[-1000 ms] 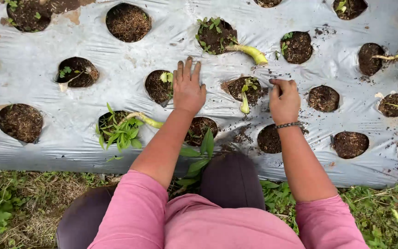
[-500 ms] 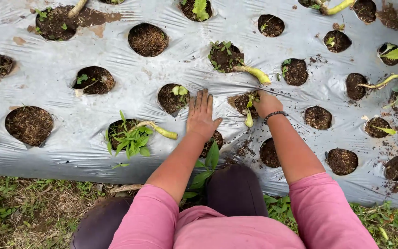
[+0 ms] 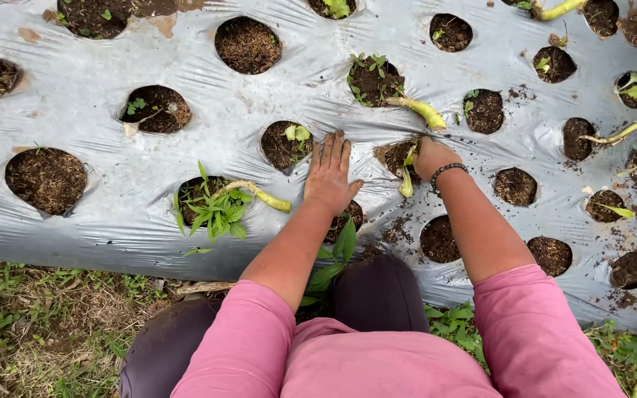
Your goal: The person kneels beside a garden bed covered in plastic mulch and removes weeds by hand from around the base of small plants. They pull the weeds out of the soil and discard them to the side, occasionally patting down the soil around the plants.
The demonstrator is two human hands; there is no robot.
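The left hand point(image 3: 329, 175) lay flat, released, on crinkled grey plastic mulch point(image 3: 97, 125) — the right hand point(image 3: 427, 157), at three o'clock, dug into a round soil hole point(image 3: 396, 155), grip hidden.

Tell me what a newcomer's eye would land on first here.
First, the grey plastic sheet spread over the bed, punched with rows of round, soil-filled holes. At its middle the left hand lies flat on the sheet, while the right hand, a bead bracelet on its wrist, digs into a planting hole. Left of the hands, a leafy green seedling sprawls out of a hole.
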